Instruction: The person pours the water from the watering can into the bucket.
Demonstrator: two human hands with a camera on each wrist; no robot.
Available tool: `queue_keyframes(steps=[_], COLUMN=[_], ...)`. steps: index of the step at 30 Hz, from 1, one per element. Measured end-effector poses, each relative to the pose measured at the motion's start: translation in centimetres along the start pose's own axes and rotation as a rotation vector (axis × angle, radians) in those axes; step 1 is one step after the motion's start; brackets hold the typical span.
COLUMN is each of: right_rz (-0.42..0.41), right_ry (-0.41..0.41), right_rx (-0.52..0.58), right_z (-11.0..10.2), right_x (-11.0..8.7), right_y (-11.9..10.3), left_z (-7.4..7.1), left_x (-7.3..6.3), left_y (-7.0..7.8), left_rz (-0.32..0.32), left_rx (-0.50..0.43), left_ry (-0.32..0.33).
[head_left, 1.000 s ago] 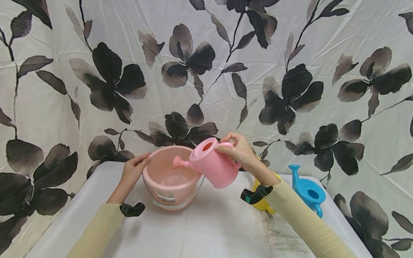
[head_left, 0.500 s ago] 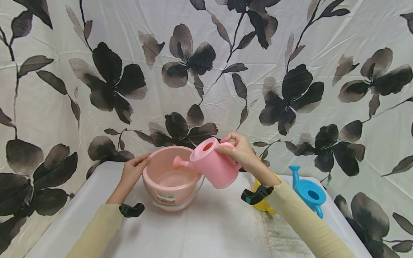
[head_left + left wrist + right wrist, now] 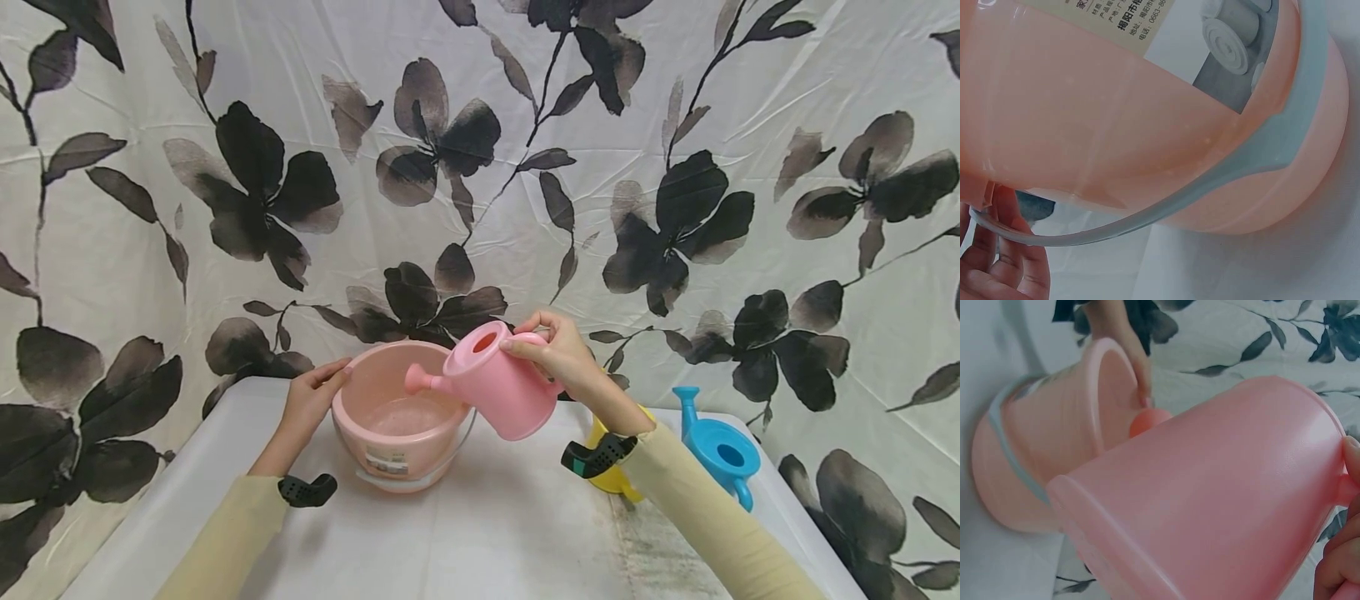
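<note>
A pink watering can [image 3: 501,392] is tilted to the left, its spout head over the mouth of a light pink bucket [image 3: 431,450]. My right hand [image 3: 561,354] grips the can by its handle, thumb toward the top. Shallow water [image 3: 408,417] shows at the bucket's bottom. My left hand [image 3: 309,404] holds the bucket's left rim; in the left wrist view its fingers [image 3: 1007,265] curl up beneath the rim by the white bail handle [image 3: 1179,203]. The right wrist view shows the can's body [image 3: 1210,494] up close, with the bucket [image 3: 1041,437] behind it.
A yellow watering can [image 3: 613,479] stands partly hidden behind my right forearm. Farther right, a blue watering can [image 3: 716,454] sits near the edge of the white table [image 3: 480,533]. A floral cloth [image 3: 525,233] hangs behind the table.
</note>
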State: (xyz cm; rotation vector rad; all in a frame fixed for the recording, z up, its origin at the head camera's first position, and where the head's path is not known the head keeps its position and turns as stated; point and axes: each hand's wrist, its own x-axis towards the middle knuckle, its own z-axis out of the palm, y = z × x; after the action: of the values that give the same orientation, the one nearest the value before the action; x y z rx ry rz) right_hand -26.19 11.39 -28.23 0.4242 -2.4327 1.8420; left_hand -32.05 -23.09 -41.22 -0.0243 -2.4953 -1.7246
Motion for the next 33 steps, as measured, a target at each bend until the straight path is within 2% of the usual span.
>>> queue_keyframes(steps=[33], right_rz=[0.006], right_ry=[0.009], right_rx=[-0.03], right_z=[-0.19], right_x=[0.28], right_y=[-0.42], left_z=[0.02], left_x=[-0.13], left_y=[0.11], left_rz=[-0.005], left_rx=[-0.001], left_ry=[0.008])
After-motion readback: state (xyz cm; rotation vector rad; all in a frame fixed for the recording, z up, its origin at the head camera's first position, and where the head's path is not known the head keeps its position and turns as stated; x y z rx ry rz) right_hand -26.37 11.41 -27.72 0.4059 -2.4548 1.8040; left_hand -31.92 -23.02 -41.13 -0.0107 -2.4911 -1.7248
